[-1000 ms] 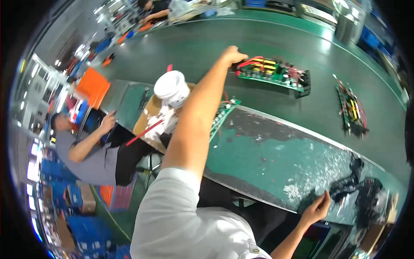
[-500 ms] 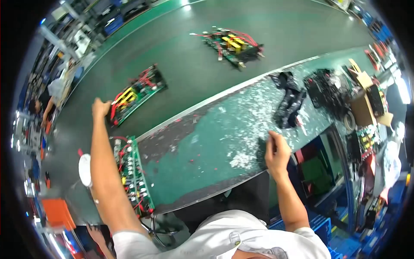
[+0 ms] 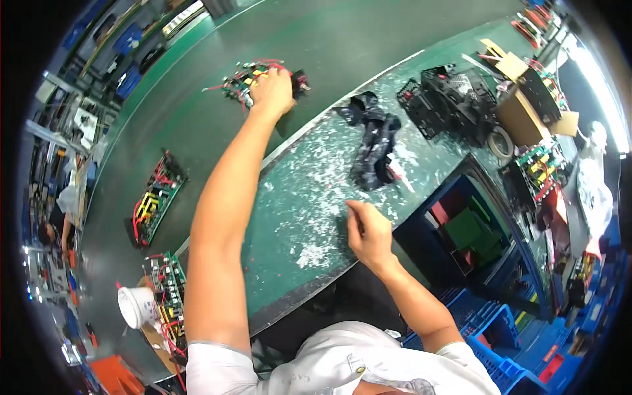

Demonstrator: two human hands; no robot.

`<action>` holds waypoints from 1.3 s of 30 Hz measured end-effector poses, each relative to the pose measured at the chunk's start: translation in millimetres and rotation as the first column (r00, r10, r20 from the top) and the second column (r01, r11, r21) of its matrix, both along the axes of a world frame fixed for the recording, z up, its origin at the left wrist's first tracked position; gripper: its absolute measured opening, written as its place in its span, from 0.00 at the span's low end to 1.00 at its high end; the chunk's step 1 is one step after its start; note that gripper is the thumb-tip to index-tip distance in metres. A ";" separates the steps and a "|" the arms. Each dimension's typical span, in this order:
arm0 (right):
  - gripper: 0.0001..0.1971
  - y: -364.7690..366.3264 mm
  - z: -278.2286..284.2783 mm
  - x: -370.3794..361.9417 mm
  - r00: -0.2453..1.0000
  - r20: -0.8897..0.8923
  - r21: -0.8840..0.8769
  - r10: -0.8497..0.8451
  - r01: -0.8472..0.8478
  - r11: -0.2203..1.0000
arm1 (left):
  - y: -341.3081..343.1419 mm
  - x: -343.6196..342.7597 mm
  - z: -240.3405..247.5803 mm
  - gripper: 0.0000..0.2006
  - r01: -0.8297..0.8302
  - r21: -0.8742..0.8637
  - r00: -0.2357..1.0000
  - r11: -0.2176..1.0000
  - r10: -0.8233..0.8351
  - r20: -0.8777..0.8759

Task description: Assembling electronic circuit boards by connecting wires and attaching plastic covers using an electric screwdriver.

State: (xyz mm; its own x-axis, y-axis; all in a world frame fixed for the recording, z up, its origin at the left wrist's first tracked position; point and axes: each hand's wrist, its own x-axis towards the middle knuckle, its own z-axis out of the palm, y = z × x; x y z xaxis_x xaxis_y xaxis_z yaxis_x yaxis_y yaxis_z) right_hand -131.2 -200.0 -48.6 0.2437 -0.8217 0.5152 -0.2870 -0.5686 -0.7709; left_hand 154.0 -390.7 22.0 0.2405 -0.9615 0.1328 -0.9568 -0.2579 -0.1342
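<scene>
My left hand (image 3: 272, 93) reaches far out over a circuit board (image 3: 243, 82) with red wires and yellow parts. Its fingers are bent down onto the board's right part, and their tips are partly hidden. Above the scuffed green bench, my right hand (image 3: 370, 237) hovers with its fingers curled; nothing shows in them. A second circuit board (image 3: 157, 201), also with red wires and yellow parts, lies to the left on the dark green belt-like surface (image 3: 355, 39). Nearer to me, left of my forearm, is a third circuit board (image 3: 168, 289).
Crumpled black plastic (image 3: 375, 141) lies on the green bench (image 3: 289, 224), beside black plastic housings (image 3: 447, 99). A tape roll (image 3: 501, 143) and a cardboard box (image 3: 525, 117) stand at the right. A white tub (image 3: 136, 307) is at the left, blue crates (image 3: 494, 336) lower right.
My left hand has left the left-hand circuit board and moved right and farther out onto the far one. My view has turned to the right. My right hand stays curled above the bench.
</scene>
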 end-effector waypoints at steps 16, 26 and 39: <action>0.07 -7.7 -12.3 -15.0 0.985 0.089 0.185 0.151 -0.165 0.969 | 188.4 33.4 49.3 0.23 0.115 -0.071 0.992 0.991 -0.118 -0.044; 0.41 -32.3 28.2 24.4 0.537 0.841 0.534 0.060 -0.843 0.057 | 434.9 -42.3 108.1 0.07 0.470 -0.008 0.883 0.883 -0.470 -0.009; 0.25 26.4 51.6 17.2 0.807 -0.072 0.513 0.587 -0.475 0.715 | 463.3 -25.9 51.9 0.14 0.321 0.124 0.946 0.939 -0.325 0.016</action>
State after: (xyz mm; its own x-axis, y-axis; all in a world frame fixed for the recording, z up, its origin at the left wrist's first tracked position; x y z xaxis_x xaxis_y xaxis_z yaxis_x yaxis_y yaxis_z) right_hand -114.0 -173.6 3.0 0.7680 -0.6404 0.0015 -0.2334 -0.2820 -0.9306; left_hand 128.1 72.6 73.9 -0.0884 -0.9959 0.0168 -0.9800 0.0840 -0.1802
